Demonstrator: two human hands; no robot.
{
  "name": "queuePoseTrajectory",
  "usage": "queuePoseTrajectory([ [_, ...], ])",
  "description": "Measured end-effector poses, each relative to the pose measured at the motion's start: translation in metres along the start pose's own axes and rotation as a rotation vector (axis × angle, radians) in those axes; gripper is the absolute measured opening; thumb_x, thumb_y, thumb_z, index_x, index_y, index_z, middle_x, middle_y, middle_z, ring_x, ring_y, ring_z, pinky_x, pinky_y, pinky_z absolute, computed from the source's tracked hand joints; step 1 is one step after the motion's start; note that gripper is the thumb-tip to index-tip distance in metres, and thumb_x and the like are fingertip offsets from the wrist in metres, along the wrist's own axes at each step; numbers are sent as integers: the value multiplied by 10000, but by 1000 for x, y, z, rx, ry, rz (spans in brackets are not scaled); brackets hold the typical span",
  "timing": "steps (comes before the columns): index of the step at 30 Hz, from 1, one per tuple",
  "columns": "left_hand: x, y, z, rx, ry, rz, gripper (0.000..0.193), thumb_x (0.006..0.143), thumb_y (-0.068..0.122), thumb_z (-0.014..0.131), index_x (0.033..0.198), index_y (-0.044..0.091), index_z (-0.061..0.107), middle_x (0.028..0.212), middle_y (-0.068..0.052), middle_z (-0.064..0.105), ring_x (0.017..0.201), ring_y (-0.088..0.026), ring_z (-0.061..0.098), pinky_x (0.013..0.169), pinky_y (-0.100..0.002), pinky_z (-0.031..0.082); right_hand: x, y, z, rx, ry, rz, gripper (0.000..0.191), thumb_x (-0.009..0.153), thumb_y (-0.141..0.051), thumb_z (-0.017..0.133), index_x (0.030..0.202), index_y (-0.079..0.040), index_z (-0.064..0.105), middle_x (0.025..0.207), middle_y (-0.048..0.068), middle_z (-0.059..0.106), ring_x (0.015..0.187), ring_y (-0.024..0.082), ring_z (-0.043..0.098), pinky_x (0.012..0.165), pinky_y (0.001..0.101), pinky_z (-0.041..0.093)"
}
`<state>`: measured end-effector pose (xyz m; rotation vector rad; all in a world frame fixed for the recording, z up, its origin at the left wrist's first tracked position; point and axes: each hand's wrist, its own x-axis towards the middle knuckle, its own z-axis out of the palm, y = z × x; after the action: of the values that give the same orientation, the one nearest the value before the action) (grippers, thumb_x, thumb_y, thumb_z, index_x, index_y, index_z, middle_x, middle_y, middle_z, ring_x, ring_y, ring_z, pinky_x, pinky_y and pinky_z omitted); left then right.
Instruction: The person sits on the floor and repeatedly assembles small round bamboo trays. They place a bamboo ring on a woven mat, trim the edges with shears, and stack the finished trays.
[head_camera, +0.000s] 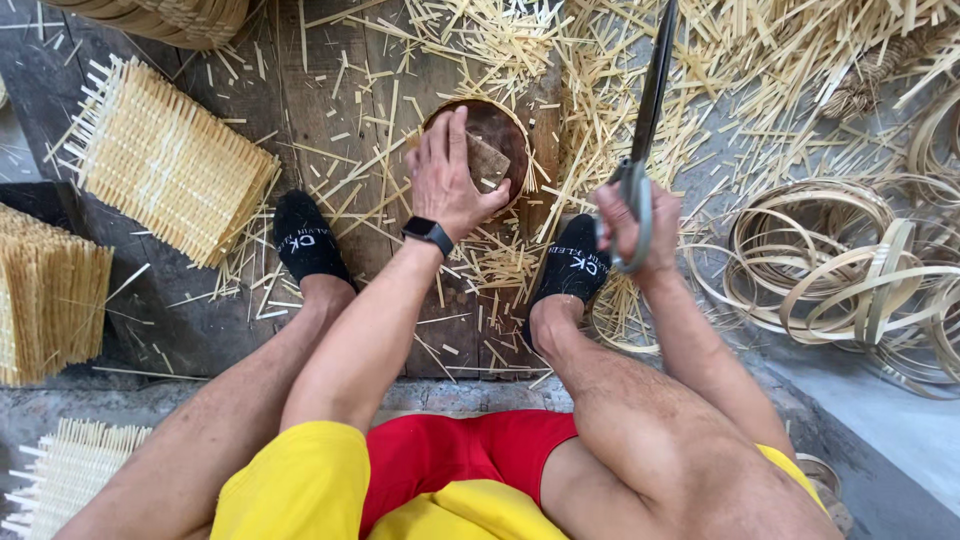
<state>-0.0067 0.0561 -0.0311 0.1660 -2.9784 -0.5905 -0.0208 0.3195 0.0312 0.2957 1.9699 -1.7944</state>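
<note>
My left hand (448, 175) rests on a round brown wooden block (500, 135) on the floor boards, its fingers spread over a small flat brown piece (487, 160) lying on top. My right hand (632, 228) is closed around the grey handles of large long-bladed shears (650, 95), whose dark blades point up and away from me. I sit with both legs drawn up, feet in black socks on either side of the block.
Woven bamboo mats lie at the left (165, 160) and far left (50, 295), with another (70, 470) at the lower left. Loose bamboo slivers (620, 60) cover the floor. Coiled bamboo strips (850, 270) pile at the right. A woven basket rim (170, 18) shows at the top.
</note>
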Motion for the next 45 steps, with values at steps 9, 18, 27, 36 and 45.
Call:
queuePoseTrajectory([
  [9,-18,6,13,-240,28,-220,1240,609,365,1001,1526,28,237,1345,-237,453,1257,-408,478,1112,-508,426,23,8,33,-558,-246,352,425,898,-450,739,812,-42,655,619,50,595,505,153,586,483,305,521],
  [18,-13,6,0,-279,-27,-4,1235,563,281,998,1530,50,266,1348,-252,458,1252,-450,479,1103,-520,434,50,36,-27,-1355,45,-599,513,793,-479,762,946,-13,611,868,148,577,830,303,594,715,422,512],
  [27,-9,10,-11,-326,-189,7,1214,497,213,997,1503,110,325,1354,-186,481,1272,-431,477,1121,-489,440,91,56,-44,-1512,-139,-433,347,938,-357,688,926,-17,620,833,136,561,742,236,556,631,385,496],
  [36,2,15,-24,-71,-226,131,1326,390,236,995,1519,186,303,1402,-235,425,1280,-446,445,1059,-535,398,103,61,-42,-1555,-170,-331,291,1010,-319,620,940,-38,646,778,84,597,704,197,554,623,365,506],
  [45,-23,27,-2,-396,-96,-146,1117,665,148,900,1580,101,260,1429,-202,446,1331,-399,482,1170,-454,425,101,58,-37,-1595,-101,-446,434,822,-427,710,919,-8,649,820,129,608,739,234,583,652,349,523],
])
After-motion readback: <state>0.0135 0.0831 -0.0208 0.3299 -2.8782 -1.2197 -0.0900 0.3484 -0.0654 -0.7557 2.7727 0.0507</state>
